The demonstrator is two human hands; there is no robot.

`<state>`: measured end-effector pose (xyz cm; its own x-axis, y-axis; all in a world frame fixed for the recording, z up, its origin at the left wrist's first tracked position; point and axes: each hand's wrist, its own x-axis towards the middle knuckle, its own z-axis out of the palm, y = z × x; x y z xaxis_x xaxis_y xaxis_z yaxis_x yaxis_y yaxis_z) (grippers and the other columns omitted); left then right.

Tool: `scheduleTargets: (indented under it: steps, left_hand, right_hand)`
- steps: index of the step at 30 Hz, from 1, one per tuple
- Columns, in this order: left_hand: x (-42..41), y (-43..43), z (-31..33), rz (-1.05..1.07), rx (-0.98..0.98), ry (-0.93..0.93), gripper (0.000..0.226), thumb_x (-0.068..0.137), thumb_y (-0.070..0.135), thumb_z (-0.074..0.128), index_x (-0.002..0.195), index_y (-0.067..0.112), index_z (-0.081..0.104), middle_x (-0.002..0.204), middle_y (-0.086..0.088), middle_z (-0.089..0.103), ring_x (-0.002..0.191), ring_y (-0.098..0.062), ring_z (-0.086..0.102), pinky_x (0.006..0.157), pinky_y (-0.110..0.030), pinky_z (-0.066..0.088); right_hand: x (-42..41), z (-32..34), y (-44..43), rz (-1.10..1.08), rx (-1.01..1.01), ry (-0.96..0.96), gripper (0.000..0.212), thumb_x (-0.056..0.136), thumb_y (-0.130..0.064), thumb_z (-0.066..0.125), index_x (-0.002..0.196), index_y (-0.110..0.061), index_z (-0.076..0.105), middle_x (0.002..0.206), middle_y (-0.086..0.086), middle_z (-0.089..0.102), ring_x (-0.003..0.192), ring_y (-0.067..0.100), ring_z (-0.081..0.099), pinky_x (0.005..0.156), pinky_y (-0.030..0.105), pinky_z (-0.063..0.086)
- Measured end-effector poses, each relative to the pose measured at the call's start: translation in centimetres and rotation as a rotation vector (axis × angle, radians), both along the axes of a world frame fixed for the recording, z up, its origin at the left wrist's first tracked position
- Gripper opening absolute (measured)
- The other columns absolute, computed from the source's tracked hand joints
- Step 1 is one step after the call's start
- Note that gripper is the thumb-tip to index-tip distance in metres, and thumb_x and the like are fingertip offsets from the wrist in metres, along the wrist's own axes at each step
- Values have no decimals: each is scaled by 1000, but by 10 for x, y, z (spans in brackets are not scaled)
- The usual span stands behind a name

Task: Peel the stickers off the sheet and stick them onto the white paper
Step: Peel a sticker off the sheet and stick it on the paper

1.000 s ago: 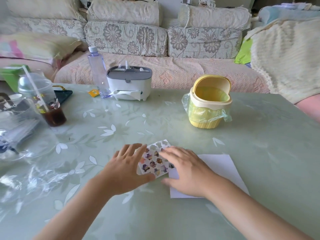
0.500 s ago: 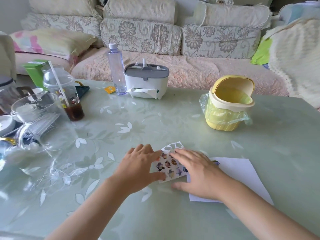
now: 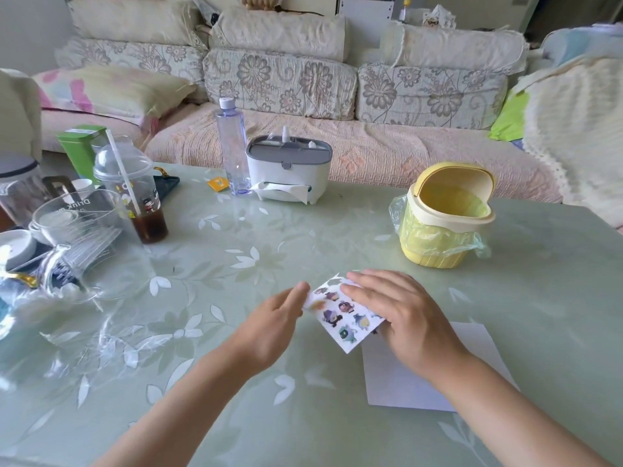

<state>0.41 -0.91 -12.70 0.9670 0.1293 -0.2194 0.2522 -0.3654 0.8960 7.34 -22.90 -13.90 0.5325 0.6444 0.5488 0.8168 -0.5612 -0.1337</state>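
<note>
Change: left hand [image 3: 273,328] is sliding off sticker sheet [image 3: 337,318] to its left edge, uncovering stickers.
Fingers: right hand [image 3: 401,318] is pressing the sheet, fingers together; left pinch unclear.
Sheet: overlapping white paper [image 3: 404,382].
Meaning: probably starting 1 peel.

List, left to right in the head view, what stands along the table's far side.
green tin → domed cup with straw → clear bottle → white tissue box → yellow bin

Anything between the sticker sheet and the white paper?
Nothing visible. The sticker sheet sits at the far-left corner of the white paper; only the right hand resting on the sheet covers that corner. The paper's near part is bare.
</note>
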Motion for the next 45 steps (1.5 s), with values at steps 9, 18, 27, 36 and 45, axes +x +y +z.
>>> scheduleTargets:
  steps: [9, 18, 27, 36, 45]
  left_hand:
    - [8, 0, 8, 280, -227, 34, 5, 88, 18, 71, 88, 20, 76, 75, 6, 72, 66, -10, 61, 67, -23, 45]
    - [3, -29, 7, 223, -481, 69, 12, 94, 24, 66, 93, 17, 76, 84, 0, 76, 73, -12, 70, 83, -30, 50]
    - [1, -36, 12, 216, -660, 48, 13, 93, 18, 66, 85, 20, 76, 82, 0, 71, 80, -19, 70, 77, -36, 55]
    - [-1, -40, 15, 161, -376, -132, 11, 95, 22, 66, 93, 17, 76, 87, -2, 78, 87, -20, 73, 82, -32, 56]
    - [-5, -44, 16, 123, -277, -246, 12, 94, 16, 67, 87, 19, 76, 75, 4, 77, 80, -6, 73, 72, -20, 55]
  right_hand:
    - [-9, 10, -10, -129, -362, 199, 87, 73, -16, 40, 155, -41, 28, 168, 2, 5, 155, 25, -5, 125, 50, 4]
    - [-17, 12, 17, -95, 270, 166, 26, 94, -36, 56, 107, -28, 76, 98, -16, 65, 92, 11, 60, 83, 36, 50]
    - [-15, 13, 24, -120, 337, 260, 29, 93, -42, 54, 104, -29, 78, 93, -17, 71, 86, 10, 65, 78, 38, 53]
    - [-19, 20, 27, -145, 365, 181, 17, 90, -34, 62, 89, -26, 78, 83, -17, 73, 76, 5, 64, 69, 30, 53]
    - [-20, 23, 28, -204, 308, -47, 14, 86, -30, 65, 73, -27, 71, 68, -13, 66, 60, 10, 58, 51, 26, 42]
